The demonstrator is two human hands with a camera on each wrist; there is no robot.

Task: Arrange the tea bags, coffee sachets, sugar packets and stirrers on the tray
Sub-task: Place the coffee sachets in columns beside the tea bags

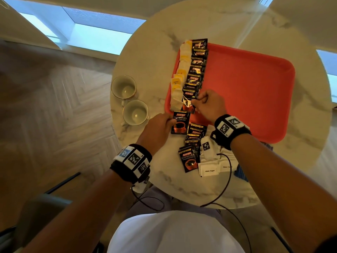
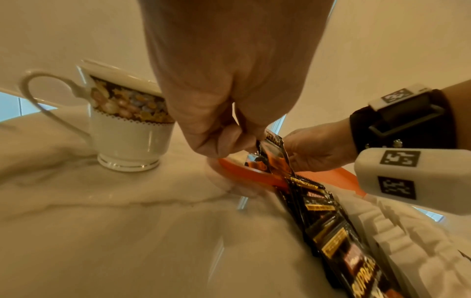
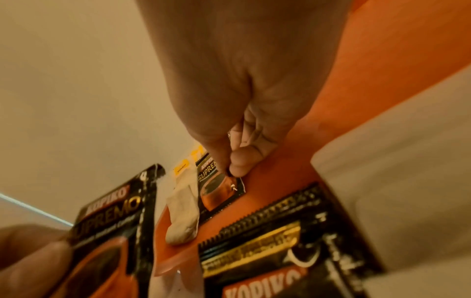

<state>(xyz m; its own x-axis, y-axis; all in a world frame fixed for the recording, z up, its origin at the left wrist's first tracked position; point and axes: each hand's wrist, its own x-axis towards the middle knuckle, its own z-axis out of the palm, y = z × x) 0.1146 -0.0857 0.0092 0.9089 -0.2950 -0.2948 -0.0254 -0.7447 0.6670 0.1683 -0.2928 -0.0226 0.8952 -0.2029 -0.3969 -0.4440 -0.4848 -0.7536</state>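
The right hand (image 1: 204,103) pinches the corner of a coffee sachet (image 1: 188,105) at the near end of the sachet row (image 1: 197,68) on the red tray (image 1: 255,84), probably to seat it overlapping the one beyond. The left hand (image 1: 160,125) grips the next sachet (image 1: 180,123) upright just beside it — likely queued for the same row. Tea bags (image 1: 179,77) line the row's far-left side; spare sachets (image 1: 191,148) and sugar packets (image 1: 209,170) wait behind the wrists — stirrers I cannot make out.

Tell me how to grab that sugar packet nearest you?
Pinch the sugar packet by its near short edge, coming from the table's near rim. It lies flat, its far end tucked among other packets, and that edge is free.
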